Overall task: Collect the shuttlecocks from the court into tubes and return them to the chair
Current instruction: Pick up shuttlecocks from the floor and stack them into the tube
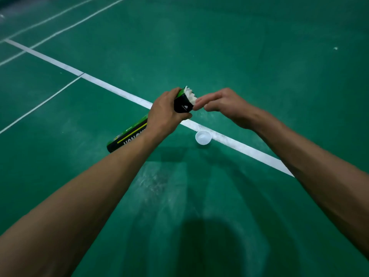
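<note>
My left hand (166,114) grips a black-and-green shuttlecock tube (182,103) near its open end, tilted over the court floor. White feathers of a shuttlecock (190,94) stick out of the tube's mouth. My right hand (221,102) is at the tube's rim, its thumb and fingertips touching the feathers' edge. The tube's lower part (127,136) shows below my left wrist, with its far end near the floor. A white round tube cap (203,137) lies on the floor just below my hands.
Green court floor (259,56) all around, crossed by a wide white line (111,87) running from upper left to lower right. Thinner lines lie at the left. A small white speck (335,48) lies far right on the floor.
</note>
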Action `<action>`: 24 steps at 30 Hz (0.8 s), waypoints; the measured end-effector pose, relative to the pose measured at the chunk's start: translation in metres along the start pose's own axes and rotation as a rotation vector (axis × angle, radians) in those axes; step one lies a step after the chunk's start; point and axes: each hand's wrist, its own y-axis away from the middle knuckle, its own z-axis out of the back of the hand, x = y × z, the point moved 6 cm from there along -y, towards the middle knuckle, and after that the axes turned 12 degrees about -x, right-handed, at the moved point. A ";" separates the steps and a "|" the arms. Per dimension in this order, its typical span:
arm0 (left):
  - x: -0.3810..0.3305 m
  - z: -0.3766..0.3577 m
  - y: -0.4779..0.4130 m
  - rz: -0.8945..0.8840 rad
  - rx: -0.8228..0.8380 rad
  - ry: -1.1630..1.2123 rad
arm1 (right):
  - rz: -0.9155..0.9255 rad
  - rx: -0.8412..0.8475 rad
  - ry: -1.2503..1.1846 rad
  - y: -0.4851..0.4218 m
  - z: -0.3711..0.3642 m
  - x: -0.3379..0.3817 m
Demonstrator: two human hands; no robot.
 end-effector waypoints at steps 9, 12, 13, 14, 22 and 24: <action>-0.031 0.034 0.011 -0.101 -0.043 0.028 | 0.239 -0.204 0.240 0.029 0.037 0.054; -0.046 0.039 0.017 -0.141 -0.050 0.054 | 0.227 -0.092 0.235 0.042 0.020 0.068; -0.052 0.040 0.019 -0.160 -0.048 0.059 | 0.199 -0.031 0.265 0.045 0.011 0.068; -0.059 0.039 0.020 -0.182 -0.042 0.064 | 0.185 0.024 0.325 0.050 0.003 0.069; -0.127 0.007 0.042 -0.373 -0.018 0.087 | -0.006 0.001 0.133 0.089 0.035 0.052; -0.148 -0.012 0.047 -0.408 0.002 0.099 | -0.035 -0.096 0.164 0.099 0.064 0.041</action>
